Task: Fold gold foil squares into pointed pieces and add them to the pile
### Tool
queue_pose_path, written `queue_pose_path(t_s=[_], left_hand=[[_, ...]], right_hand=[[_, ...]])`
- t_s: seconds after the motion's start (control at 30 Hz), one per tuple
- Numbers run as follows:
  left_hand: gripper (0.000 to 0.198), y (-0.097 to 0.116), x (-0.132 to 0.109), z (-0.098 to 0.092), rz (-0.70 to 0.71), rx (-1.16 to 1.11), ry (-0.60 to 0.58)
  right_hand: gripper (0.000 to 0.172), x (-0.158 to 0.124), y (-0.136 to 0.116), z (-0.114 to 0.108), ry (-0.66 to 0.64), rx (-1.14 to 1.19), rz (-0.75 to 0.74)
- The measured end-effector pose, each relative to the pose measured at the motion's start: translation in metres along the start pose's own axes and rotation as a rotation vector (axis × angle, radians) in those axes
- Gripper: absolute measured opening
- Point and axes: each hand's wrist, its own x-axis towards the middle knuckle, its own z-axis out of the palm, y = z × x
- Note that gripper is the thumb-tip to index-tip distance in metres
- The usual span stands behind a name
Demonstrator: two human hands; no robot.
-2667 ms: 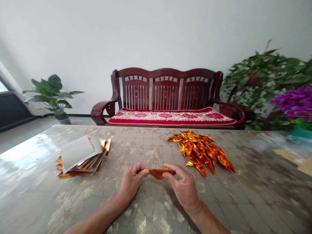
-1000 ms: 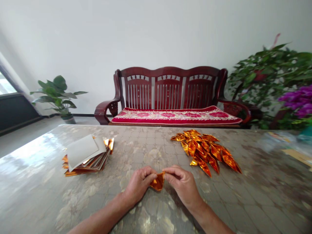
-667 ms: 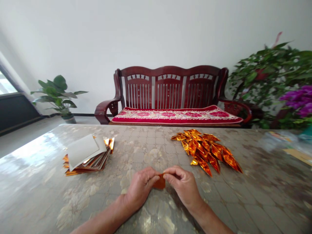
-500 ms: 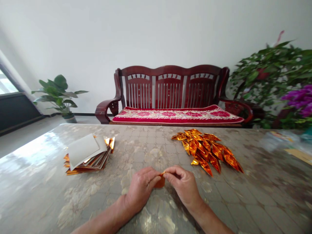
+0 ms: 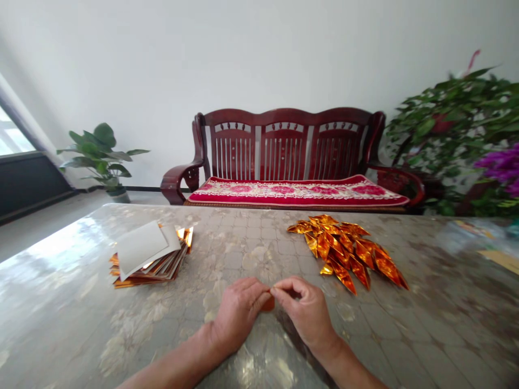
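My left hand (image 5: pixel 239 313) and my right hand (image 5: pixel 304 310) meet over the tabletop, pinching a small folded piece of orange-gold foil paper (image 5: pixel 267 304) between them. Most of that piece is hidden by my fingers. To the far right lies a loose heap of folded pointed gold foil pieces (image 5: pixel 346 254). To the left sits a stack of foil-backed paper sheets (image 5: pixel 152 267), with white paper (image 5: pixel 140 249) on top.
The table has a glossy marbled cover (image 5: pixel 251 237) with glare at the left. Beyond it stand a dark red wooden bench (image 5: pixel 284 146) with a floral cushion, a potted plant (image 5: pixel 99 156), and leafy and purple flowering plants (image 5: pixel 458 135). Plastic and cardboard (image 5: pixel 498 259) lie at the right edge.
My hands have closed in, and my fingers now cover most of the foil piece, which has been folded smaller. The view has drifted slightly, shifting the scene to the right.
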Motion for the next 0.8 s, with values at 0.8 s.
queue_pose_path(t_s=[0.8], left_hand=[[0.046,0.0061,-0.0007,-0.0017,0.090,0.124,0.004]], right_hand=[[0.017,-0.0024,-0.0064,-0.0005,0.044,-0.062,-0.163]])
